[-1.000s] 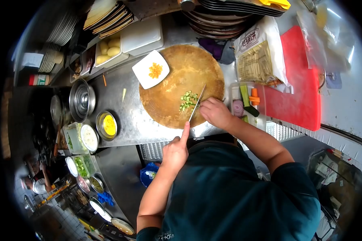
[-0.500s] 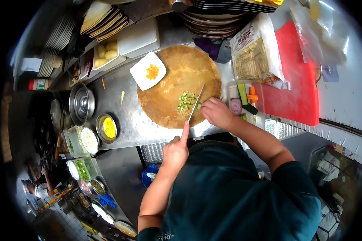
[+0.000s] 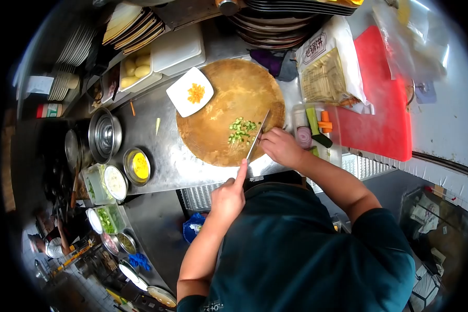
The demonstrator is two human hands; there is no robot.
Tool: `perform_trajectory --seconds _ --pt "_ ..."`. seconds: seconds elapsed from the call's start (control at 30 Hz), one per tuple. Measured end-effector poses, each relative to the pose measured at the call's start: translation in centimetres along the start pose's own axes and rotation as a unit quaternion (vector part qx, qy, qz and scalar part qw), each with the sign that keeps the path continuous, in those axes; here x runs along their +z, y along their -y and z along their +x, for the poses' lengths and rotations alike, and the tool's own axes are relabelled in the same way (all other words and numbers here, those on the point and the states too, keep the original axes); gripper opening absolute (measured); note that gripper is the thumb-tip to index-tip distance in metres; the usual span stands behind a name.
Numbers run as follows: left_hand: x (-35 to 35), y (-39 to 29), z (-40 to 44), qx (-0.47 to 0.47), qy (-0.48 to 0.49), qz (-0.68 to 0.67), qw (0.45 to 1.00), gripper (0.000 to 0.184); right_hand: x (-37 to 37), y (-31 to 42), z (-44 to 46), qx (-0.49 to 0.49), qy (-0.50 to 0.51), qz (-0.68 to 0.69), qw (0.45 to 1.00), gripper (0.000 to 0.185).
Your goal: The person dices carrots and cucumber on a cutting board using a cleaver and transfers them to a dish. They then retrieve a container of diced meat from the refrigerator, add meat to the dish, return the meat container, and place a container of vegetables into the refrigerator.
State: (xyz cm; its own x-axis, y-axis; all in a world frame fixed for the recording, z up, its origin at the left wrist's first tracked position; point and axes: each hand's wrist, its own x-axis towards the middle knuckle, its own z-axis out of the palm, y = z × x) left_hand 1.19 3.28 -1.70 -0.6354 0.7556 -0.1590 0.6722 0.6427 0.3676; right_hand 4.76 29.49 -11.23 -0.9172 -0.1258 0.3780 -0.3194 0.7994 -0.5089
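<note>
My left hand (image 3: pixel 229 197) grips a kitchen knife (image 3: pixel 258 135), index finger stretched along its top. The blade stands over the right part of a round wooden chopping board (image 3: pixel 213 140). Just right of the blade, my right hand (image 3: pixel 281 146) has curled fingers pressed on a cucumber piece, mostly hidden beneath them. Diced cucumber (image 3: pixel 240 130) lies in a small heap left of the blade. A white square plate (image 3: pixel 184 106) with diced orange bits (image 3: pixel 196 93) rests on the board's upper left.
Right of the board, a clear container (image 3: pixel 299 117) holds cucumber, carrot and purple onion. Beyond are a white packet (image 3: pixel 325 67) and a red cutting board (image 3: pixel 372 104). Metal bowls (image 3: pixel 105 136), one with yellow liquid (image 3: pixel 140 165), stand left. Stacked dark plates (image 3: pixel 275 28) sit at the back.
The knife has shifted slightly to the right and up, closer to my right fingertips. More cucumber bits lie beside the blade. My right hand has barely moved.
</note>
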Motion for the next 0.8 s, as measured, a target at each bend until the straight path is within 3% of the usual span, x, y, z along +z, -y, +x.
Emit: perform_trajectory --seconds 0.23,0.33,0.43,0.53,0.63,0.8 --pt "0.0 0.4 -0.2 -0.002 -0.017 -0.01 1.0 0.086 -0.4 -0.2 -0.9 0.01 -0.032 0.035 0.999 0.009" --pt "-0.7 0.4 -0.6 -0.006 -0.015 -0.002 1.0 0.083 -0.8 -0.3 -1.4 0.03 -0.028 0.033 0.999 0.016" --pt "-1.3 0.2 -0.9 -0.039 -0.027 0.015 0.999 0.077 -3.3 0.9 -0.9 0.033 -0.103 -0.012 0.994 0.028" --pt "-0.9 1.5 -1.3 0.035 -0.066 0.091 0.993 0.074 -6.0 2.3 0.3 0.003 -0.111 -0.045 0.993 0.045" --pt "-1.9 1.3 -1.2 0.075 -0.039 0.182 0.98 0.072 -6.9 4.7 3.5 0.032 0.051 -0.053 0.997 0.055" --pt "-1.4 2.1 -1.3 0.124 -0.043 0.239 0.962 0.071 -2.6 4.3 4.9 -0.009 0.133 -0.03 0.991 0.06"
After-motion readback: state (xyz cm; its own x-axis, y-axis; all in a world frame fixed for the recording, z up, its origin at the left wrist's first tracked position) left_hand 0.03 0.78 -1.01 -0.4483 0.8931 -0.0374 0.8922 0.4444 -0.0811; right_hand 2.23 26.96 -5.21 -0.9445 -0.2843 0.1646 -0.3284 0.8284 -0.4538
